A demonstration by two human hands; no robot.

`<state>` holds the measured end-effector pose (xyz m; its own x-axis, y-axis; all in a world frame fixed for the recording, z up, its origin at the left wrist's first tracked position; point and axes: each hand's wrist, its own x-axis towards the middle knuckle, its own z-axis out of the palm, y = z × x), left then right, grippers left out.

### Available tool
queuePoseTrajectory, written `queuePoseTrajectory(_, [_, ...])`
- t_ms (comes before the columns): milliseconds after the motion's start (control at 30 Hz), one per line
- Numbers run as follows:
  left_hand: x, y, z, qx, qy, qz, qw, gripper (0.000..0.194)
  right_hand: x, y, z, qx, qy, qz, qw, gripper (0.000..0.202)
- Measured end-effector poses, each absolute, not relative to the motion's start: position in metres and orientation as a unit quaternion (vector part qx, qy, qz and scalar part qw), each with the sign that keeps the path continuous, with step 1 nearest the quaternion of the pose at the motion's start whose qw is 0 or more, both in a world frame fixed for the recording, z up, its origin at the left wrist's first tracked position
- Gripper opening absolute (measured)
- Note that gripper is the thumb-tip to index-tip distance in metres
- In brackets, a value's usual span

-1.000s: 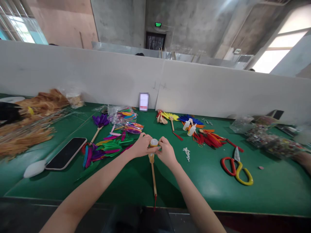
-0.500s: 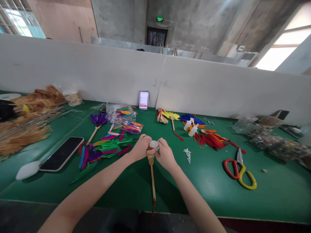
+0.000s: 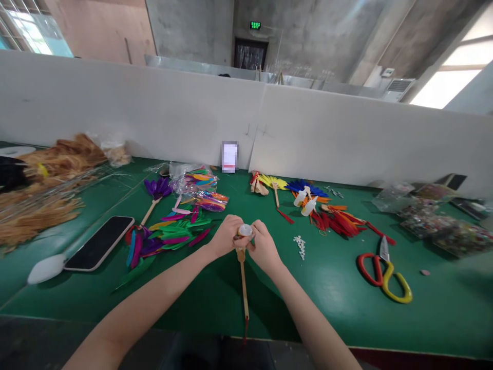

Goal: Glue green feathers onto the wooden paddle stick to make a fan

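Note:
Near the middle of the table, my left hand (image 3: 226, 237) and my right hand (image 3: 265, 245) meet, both with closed fingers. Between them is a small round piece with a translucent white end (image 3: 245, 230), like the base of a squeeze bottle. Just below it, the fingers close over the top of a wooden fan handle (image 3: 243, 282), which points down toward me and ends in a red tassel (image 3: 245, 331). Exactly which fingers grip which piece is partly hidden. Small white beads (image 3: 299, 247) lie right of my right hand. Loose coloured feathers (image 3: 179, 234) lie left of my left hand.
Scissors (image 3: 385, 277) and bagged beads (image 3: 442, 221) lie right. Squeeze bottles (image 3: 309, 206) rest on feathers, beside a yellow feather fan (image 3: 272, 182). A phone (image 3: 99, 244), purple feather fan (image 3: 157, 188) and raffia-like fibre (image 3: 46, 205) are left. A white partition (image 3: 173, 113) stands behind.
The view has shifted slightly. Both hands stay together around the round white-ended piece and the fan handle, with only slight finger movement.

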<state>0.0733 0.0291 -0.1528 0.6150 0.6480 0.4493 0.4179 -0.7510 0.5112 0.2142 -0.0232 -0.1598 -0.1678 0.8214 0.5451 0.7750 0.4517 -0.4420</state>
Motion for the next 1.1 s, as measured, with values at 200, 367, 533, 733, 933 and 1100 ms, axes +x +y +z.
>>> queuePoseTrajectory(200, [0.074,0.033,-0.151,0.884,0.282,0.322,0.187,0.015,0.217,-0.023,-0.156,-0.528,-0.767,0.012,0.364,0.017])
queuePoseTrajectory(367, [0.074,0.032,-0.154,0.886,0.281,0.317,0.188,0.017,0.217,-0.024,-0.158,-0.531,-0.768,0.004,0.358,0.016])
queuePoseTrajectory(533, [0.073,0.032,-0.151,0.892,0.285,0.296,0.188,0.021,0.219,-0.026,-0.158,-0.534,-0.769,0.002,0.352,0.014])
queuePoseTrajectory(733, [0.052,-0.009,-0.147,0.827,0.397,0.359,0.172,0.037,0.222,-0.028,-0.159,-0.541,-0.764,0.008,0.353,0.007])
queuePoseTrajectory(933, [0.038,-0.093,-0.179,0.919,0.297,0.218,0.14,0.038,0.224,-0.025,-0.171,-0.549,-0.744,0.024,0.381,0.013])
queuePoseTrajectory(1100, [0.043,-0.108,-0.193,0.943,0.278,0.116,0.14,0.067,0.224,-0.023,-0.168,-0.541,-0.744,0.032,0.392,0.018])
